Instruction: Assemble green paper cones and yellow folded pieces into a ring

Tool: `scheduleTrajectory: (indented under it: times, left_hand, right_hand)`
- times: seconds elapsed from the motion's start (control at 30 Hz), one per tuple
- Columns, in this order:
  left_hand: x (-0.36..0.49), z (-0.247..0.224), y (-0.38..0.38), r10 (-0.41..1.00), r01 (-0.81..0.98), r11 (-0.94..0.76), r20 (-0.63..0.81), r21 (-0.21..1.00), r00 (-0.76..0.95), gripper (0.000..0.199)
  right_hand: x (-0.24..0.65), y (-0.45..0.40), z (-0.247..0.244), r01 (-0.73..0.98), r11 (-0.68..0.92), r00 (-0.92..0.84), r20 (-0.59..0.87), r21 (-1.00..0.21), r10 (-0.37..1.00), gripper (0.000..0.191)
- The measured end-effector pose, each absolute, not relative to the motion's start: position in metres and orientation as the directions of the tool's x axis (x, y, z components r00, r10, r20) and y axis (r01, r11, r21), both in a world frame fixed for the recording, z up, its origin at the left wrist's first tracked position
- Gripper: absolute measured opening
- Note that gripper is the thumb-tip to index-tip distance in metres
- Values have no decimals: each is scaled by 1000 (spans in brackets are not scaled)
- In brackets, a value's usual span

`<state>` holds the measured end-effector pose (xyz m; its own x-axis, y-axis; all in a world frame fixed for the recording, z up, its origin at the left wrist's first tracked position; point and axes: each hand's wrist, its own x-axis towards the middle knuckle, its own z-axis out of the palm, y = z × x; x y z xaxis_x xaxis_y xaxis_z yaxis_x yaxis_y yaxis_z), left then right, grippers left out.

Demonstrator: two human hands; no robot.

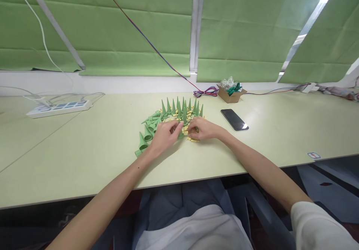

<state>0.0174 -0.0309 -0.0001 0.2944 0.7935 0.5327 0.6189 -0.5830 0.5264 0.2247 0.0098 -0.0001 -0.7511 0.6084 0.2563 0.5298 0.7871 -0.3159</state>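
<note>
My left hand is closed, thumb and fingers together at a green plastic cone that is partly hidden behind the thumb. Just right of it, the curled fingers of my right hand reach down among small yellow pieces; what they pinch, if anything, is too small to make out. Behind both hands several green cones stand upright with their points up, and more yellow pieces lie between them. To the left, other green cones lie on their sides in a loose heap, some with hollow ends showing.
The pale table has its front edge close to my body. A black phone lies right of the cones. Farther back are a small cardboard box with plastic wrap and green material, a coiled cable, and a white power strip at left.
</note>
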Motion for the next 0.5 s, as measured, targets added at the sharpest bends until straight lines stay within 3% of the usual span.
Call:
scheduleTrajectory:
  times: [0.5]
  left_hand:
    - [17, -3, -30, 784, 637, -608, 485, 474, 388, 43]
  right_hand:
    - [224, 14, -2, 532, 786, -773, 198, -313, 602, 10]
